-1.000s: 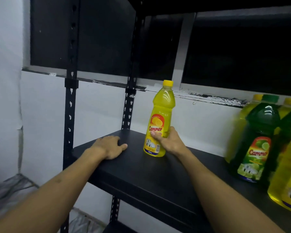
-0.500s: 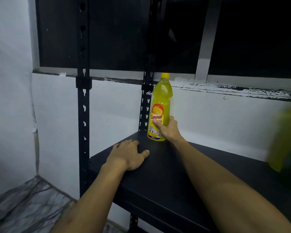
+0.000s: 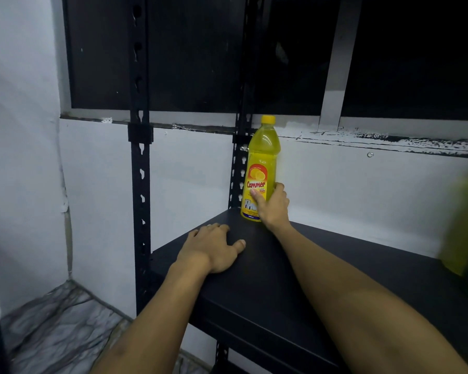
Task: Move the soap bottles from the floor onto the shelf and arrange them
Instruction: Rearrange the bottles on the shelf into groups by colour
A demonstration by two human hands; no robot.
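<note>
Counting first: one yellow soap bottle (image 3: 260,168) is sharp in the head view, one blurred yellow-green bottle (image 3: 465,225) is cut off by the frame's right edge, and you have two hands and one black shelf (image 3: 281,292) board in sight.

Bottle: upright, yellow cap on, red-and-yellow label facing you. It stands at the shelf's back left corner, just beside the rear black upright post (image 3: 239,168) and close to the white wall (image 3: 187,184).

Right hand (image 3: 272,209): you hold the bottle low on its body, thumb pressed across the label front, fingers wrapped round its right side. The hand sits to the right of the bottle and slightly nearer you, covering the lower right part of the label. The base of the bottle appears to meet the shelf; the contact line is partly hidden by your hand.

Left hand (image 3: 214,249): palm down on the shelf top near its left front edge, fingers loosely spread, gripping nothing. It lies well in front of the bottle, apart from it.

Other: front upright post (image 3: 140,184) at the shelf's left; dark window (image 3: 189,49) above the ledge; marbled floor (image 3: 52,333) at lower left.
</note>
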